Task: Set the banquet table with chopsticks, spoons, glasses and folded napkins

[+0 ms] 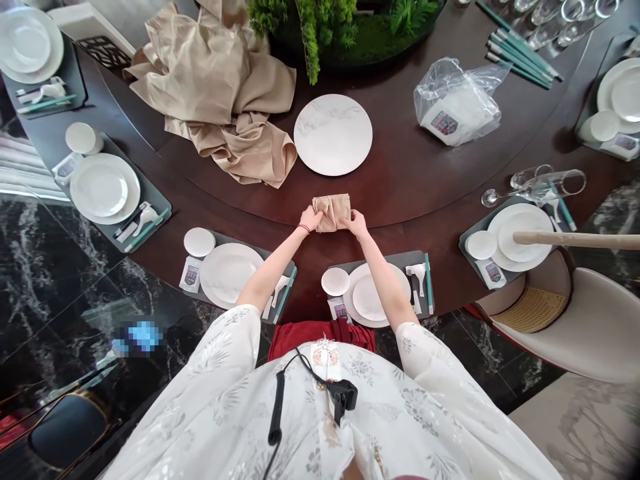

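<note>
A beige cloth napkin, folded into a small rectangle, lies on the dark wooden table near its edge. My left hand pinches its left side, and my right hand grips its lower right corner. Both hands rest close to the table's edge. A thin red cord circles my left wrist. Behind the hands, a crumpled heap of the same beige cloth lies on the wood, and a white marble-patterned round plate sits to its right.
Place settings on grey mats with white plates, spoons and teal chopsticks ring the table. A plastic bag, stemmed glasses and a green plant centrepiece stand around. A wooden pole crosses the right-hand setting.
</note>
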Demonstrator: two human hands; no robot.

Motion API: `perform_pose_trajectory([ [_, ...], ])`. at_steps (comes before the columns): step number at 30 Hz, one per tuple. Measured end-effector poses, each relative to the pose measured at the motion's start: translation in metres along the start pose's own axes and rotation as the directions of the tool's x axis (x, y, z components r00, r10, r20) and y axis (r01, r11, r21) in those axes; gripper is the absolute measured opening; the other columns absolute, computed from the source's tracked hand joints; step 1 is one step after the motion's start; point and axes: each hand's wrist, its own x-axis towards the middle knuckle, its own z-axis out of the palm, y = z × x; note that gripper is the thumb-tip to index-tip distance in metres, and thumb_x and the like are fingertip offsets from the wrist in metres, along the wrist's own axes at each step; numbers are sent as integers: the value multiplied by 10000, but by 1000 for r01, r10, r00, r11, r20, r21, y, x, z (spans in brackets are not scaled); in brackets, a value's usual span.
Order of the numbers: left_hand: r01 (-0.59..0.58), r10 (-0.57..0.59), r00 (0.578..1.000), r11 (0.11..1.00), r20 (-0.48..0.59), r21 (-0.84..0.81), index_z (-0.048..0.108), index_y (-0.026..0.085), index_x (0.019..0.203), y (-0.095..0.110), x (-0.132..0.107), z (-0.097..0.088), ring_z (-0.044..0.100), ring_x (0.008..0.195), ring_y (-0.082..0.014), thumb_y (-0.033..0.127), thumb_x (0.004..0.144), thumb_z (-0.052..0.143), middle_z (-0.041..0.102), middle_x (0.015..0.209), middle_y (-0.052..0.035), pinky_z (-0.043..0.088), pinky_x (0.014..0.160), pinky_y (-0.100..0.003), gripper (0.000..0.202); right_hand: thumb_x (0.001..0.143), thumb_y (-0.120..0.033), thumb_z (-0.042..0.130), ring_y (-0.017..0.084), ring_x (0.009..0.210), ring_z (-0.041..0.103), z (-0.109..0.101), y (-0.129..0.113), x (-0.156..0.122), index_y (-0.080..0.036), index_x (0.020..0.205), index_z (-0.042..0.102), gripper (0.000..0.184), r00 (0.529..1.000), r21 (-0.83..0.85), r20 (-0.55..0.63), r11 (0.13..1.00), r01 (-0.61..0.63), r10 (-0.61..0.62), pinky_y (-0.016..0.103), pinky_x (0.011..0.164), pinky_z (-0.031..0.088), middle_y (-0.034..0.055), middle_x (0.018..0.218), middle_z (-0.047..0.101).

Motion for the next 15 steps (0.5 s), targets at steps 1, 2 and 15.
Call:
perform_pose_trajectory([
  [1, -36, 35, 999, 998, 32, 55, 651, 175, 882, 3, 1, -3, 637, 1204, -358, -21, 631, 804, 676, 916, -129, 476, 1083, -448, 353, 621, -183, 850, 209, 865, 651, 1, 3, -1, -192, 826, 640, 293, 999, -42, -36, 999, 21, -23, 437, 998, 565, 19, 837, 680],
  [2, -76, 69, 994, 993, 91, 86, 655, 185, 902, 7, 2, -5, 615, 1254, -343, -35, 625, 801, 679, 952, -126, 460, 1115, -439, 382, 639, -181, 822, 207, 857, 643, 2, 4, -1, -195, 825, 641, 259, 997, -70, -58, 997, 40, -44, 440, 1021, 550, 17, 831, 677],
  [15, 98, -112, 898, 994, 426, 55, 586, 221, 693, 19, 56, -17, 709, 850, -219, -76, 742, 577, 586, 718, -31, 577, 987, -508, 301, 984, -139, 418, 272, 1201, 590, 18, 18, -10, -210, 1141, 756, 379, 781, -519, 468, 588, 621, -413, 487, 1171, 408, 115, 1173, 686],
])
